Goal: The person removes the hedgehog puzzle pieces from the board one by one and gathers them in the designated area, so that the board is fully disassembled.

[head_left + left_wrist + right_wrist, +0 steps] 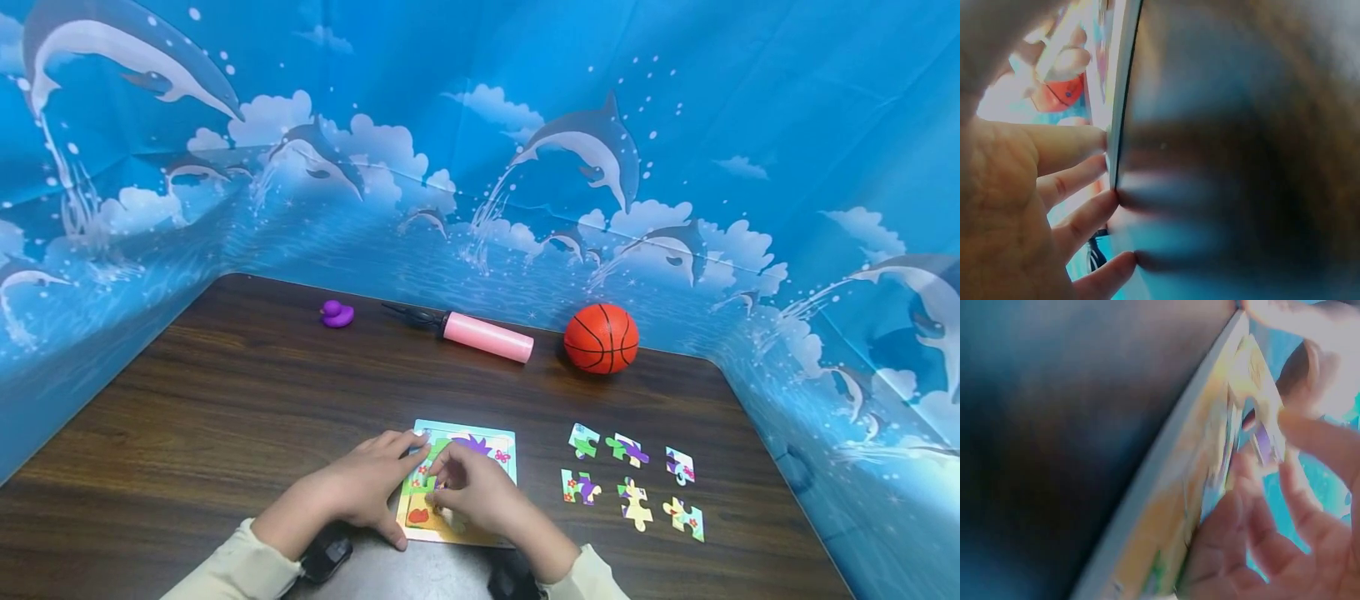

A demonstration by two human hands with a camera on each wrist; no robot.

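A square jigsaw board (501, 437) with a light rim and a colourful picture lies near the table's front edge. My left hand (369, 479) is spread along its left side. Its fingertips touch the board's edge in the left wrist view, and the thumb lies by the lower left corner. Over the board's lower middle, my right hand (478, 492) pinches a puzzle piece (1264, 378). In the right wrist view that piece is tilted up from the board between thumb and fingers. The right hand hides part of the picture in the head view.
Several loose puzzle pieces, among them a yellow one (635, 503) and a green-purple one (627, 449), lie in two rows right of the board. Behind are a purple rubber duck (337, 314), a pink hand pump (487, 337) and an orange basketball (602, 338). A dolphin-print curtain (480, 100) encloses the table.
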